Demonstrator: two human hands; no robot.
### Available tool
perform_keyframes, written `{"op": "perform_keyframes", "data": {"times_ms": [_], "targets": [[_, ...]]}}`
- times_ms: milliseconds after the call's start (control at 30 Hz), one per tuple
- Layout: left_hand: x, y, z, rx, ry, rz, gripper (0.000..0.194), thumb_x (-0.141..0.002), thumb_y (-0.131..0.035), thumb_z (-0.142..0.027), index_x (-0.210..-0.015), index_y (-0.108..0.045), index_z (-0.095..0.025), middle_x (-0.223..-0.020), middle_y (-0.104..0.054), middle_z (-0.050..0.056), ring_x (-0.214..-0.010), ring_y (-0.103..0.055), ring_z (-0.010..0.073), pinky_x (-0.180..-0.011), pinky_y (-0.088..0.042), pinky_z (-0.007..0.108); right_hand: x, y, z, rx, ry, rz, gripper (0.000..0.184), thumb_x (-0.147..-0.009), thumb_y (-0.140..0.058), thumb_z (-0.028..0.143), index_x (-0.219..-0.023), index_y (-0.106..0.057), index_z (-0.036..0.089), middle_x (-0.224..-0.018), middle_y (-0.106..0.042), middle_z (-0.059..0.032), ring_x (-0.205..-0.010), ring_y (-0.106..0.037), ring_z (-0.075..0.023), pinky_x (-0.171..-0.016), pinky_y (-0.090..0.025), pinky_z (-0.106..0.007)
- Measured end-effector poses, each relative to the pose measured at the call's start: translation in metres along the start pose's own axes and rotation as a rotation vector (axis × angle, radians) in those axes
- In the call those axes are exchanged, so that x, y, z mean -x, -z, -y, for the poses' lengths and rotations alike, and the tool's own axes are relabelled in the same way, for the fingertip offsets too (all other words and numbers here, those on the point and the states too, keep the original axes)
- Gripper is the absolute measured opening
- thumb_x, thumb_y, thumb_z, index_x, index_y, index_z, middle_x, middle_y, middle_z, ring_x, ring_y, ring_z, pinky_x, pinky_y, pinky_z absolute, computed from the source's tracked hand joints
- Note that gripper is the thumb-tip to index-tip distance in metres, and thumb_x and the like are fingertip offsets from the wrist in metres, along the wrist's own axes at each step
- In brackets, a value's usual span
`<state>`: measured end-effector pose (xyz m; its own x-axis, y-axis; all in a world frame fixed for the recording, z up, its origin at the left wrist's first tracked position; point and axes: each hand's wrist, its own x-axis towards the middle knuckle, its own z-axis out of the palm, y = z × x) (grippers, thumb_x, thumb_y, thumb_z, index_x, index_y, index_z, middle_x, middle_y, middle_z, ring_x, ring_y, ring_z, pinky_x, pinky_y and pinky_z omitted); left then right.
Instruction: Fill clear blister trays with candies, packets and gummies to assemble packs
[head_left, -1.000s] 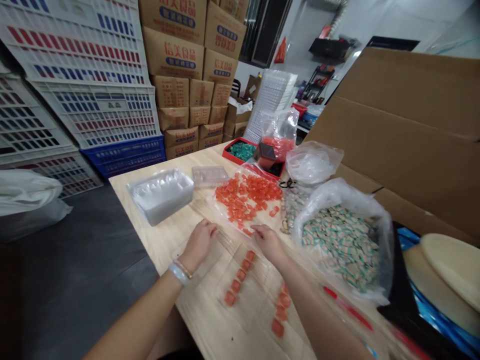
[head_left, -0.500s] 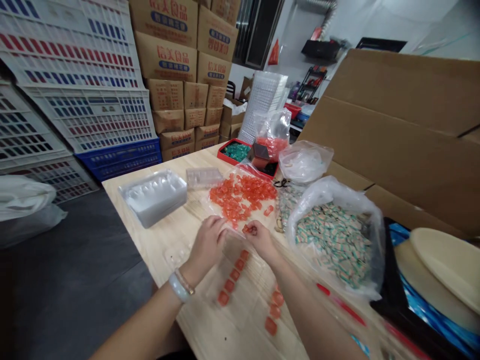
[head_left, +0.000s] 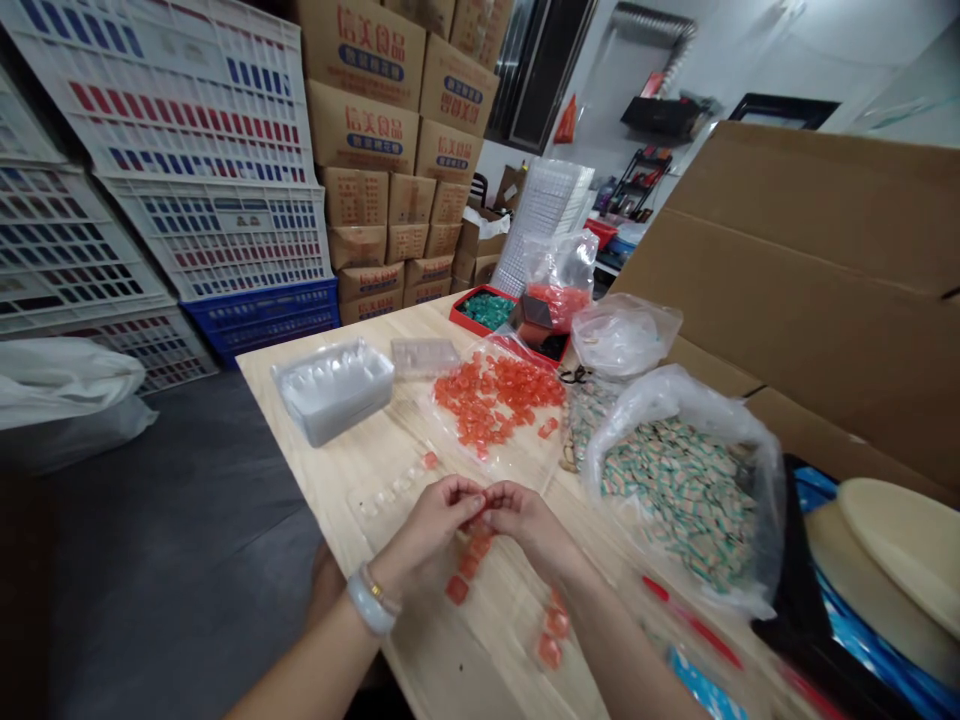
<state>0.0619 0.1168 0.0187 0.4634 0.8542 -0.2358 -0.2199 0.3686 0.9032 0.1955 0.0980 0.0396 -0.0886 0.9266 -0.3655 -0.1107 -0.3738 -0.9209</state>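
Note:
My left hand (head_left: 448, 508) and my right hand (head_left: 523, 518) meet fingertip to fingertip over the wooden table (head_left: 427, 660). Both pinch a small translucent orange-red piece, mostly hidden by the fingers. Just below them runs a slanting row of square orange pieces (head_left: 457, 588), partly covered by the hands. A second short row of orange pieces (head_left: 550, 651) lies beside my right forearm. Beyond the hands, a loose pile of orange pieces (head_left: 499, 390) is spread on clear plastic. A clear moulded tray (head_left: 386, 495) lies left of my left hand, with one orange piece (head_left: 429, 460) at its far end.
Stacked clear trays (head_left: 334, 395) stand at the left table edge. On the right sits a plastic bag of green-and-beige pieces (head_left: 679, 490). A red box of green pieces (head_left: 486, 308) is at the back. Cartons (head_left: 367, 130) and crates (head_left: 225, 230) stand behind.
My right hand has come back from the edge of the orange pile, and my left hand has moved right to meet it. The camera view has shifted slightly.

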Motion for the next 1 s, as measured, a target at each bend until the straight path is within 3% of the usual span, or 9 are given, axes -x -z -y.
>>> {"op": "perform_keyframes", "data": {"times_ms": [100,300,467,533,700,800,900,1000], "targets": [[0.009,0.005,-0.001,-0.106,-0.040,-0.043,0.020,-0.065,-0.060,-0.028,-0.075,-0.054,-0.012,-0.066,-0.054,0.000,-0.057,-0.049,0.0095,-0.053,-0.036,0.021,0.001,-0.011,-0.002,-0.009,-0.025,-0.005,0.018,-0.050,-0.061,0.012,-0.066,-0.053,0.015,-0.054,-0.057,0.0041,-0.052,-0.052,-0.0096,-0.054,-0.037,-0.022],[0.019,0.015,-0.002,-0.145,-0.070,0.052,0.015,-0.066,-0.056,-0.026,-0.071,-0.046,-0.015,-0.065,-0.047,-0.003,-0.056,-0.045,0.0084,-0.052,-0.034,0.021,0.000,-0.021,-0.007,0.045,-0.022,0.004,0.019,-0.048,-0.059,0.010,-0.062,-0.048,0.016,-0.053,-0.055,0.0052,-0.046,-0.046,-0.0067,-0.048,-0.033,-0.020],[0.026,0.017,-0.008,-0.370,-0.240,-0.058,0.006,-0.062,-0.053,-0.016,-0.064,-0.047,-0.016,-0.068,-0.049,-0.002,-0.064,-0.045,0.0108,-0.060,-0.035,0.022,-0.002,-0.022,-0.014,0.038,-0.033,0.061,0.016,-0.049,-0.054,0.008,-0.063,-0.050,0.015,-0.052,-0.053,0.0058,-0.047,-0.047,-0.0069,-0.050,-0.035,-0.020],[0.029,0.018,-0.010,-0.425,-0.247,-0.086,0.005,-0.062,-0.052,-0.014,-0.065,-0.049,-0.016,-0.066,-0.049,-0.002,-0.062,-0.044,0.0104,-0.059,-0.034,0.022,-0.001,-0.022,-0.017,0.028,-0.074,0.100,0.015,-0.051,-0.055,0.009,-0.065,-0.051,0.015,-0.053,-0.054,0.0050,-0.048,-0.049,-0.0076,-0.050,-0.035,-0.021],[0.035,0.023,-0.010,-0.069,-0.059,0.016,0.017,-0.063,-0.061,-0.024,-0.070,-0.048,-0.016,-0.060,-0.047,-0.005,-0.057,-0.044,0.0085,-0.054,-0.032,0.021,0.001,-0.024,-0.019,-0.083,-0.139,0.184,0.017,-0.054,-0.063,0.014,-0.064,-0.050,0.016,-0.050,-0.051,0.0059,-0.044,-0.046,-0.0066,-0.048,-0.031,-0.020],[0.038,0.026,-0.008,0.160,0.048,0.023,0.027,-0.065,-0.065,-0.030,-0.083,-0.051,-0.015,-0.068,-0.054,-0.002,-0.062,-0.049,0.0085,-0.056,-0.034,0.020,0.002,-0.024,-0.018,-0.196,-0.156,0.233,0.020,-0.054,-0.068,0.017,-0.063,-0.051,0.015,-0.050,-0.050,0.0062,-0.042,-0.040,-0.0047,-0.048,-0.031,-0.021],[0.040,0.029,-0.004,0.293,0.097,0.022,0.034,-0.066,-0.066,-0.027,-0.095,-0.053,-0.014,-0.078,-0.057,0.001,-0.064,-0.050,0.0073,-0.057,-0.036,0.018,0.003,-0.022,-0.018,-0.239,-0.189,0.256,0.023,-0.054,-0.072,0.020,-0.064,-0.052,0.015,-0.051,-0.050,0.0050,-0.042,-0.038,-0.0043,-0.048,-0.029,-0.022],[0.041,0.031,0.001,0.443,0.163,0.091,0.030,-0.067,-0.066,-0.023,-0.093,-0.055,-0.013,-0.072,-0.056,0.000,-0.057,-0.049,0.0049,-0.052,-0.036,0.016,0.007,-0.025,-0.018,-0.267,-0.183,0.319,0.024,-0.056,-0.072,0.024,-0.065,-0.053,0.014,-0.057,-0.053,0.0021,-0.043,-0.035,-0.0038,-0.048,-0.028,-0.021]]}}
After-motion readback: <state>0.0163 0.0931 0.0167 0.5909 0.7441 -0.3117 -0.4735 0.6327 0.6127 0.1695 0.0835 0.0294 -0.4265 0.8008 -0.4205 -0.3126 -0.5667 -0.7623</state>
